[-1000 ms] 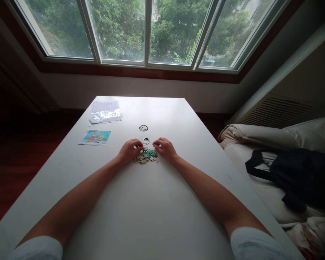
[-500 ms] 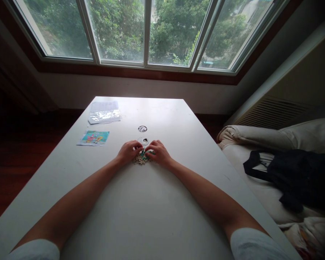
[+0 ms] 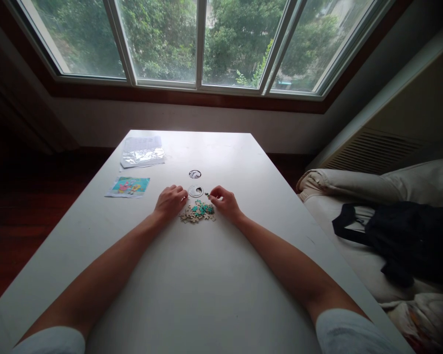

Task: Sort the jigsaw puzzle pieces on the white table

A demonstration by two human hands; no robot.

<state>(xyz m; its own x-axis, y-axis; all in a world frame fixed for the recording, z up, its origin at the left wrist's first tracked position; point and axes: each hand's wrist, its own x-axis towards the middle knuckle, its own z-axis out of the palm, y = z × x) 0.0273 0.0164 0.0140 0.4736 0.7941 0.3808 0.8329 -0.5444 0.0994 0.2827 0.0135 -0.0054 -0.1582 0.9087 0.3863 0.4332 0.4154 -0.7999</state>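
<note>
1. From the head view, we've got the right hand (image 3: 225, 202) pinching a puzzle piece (image 3: 207, 194) between thumb and fingers, just beside the round fitting (image 3: 191, 192)!
2. Over to the left hand (image 3: 171, 200): fingers curled together, and we can't tell whether they grip anything.
3. Between them, nearer us, the puzzle pile (image 3: 198, 212) sits on the white table (image 3: 199, 275).

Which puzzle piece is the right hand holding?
The puzzle piece pinched by the right hand, apart from the pile, whose pieces lie heaped together.
</note>
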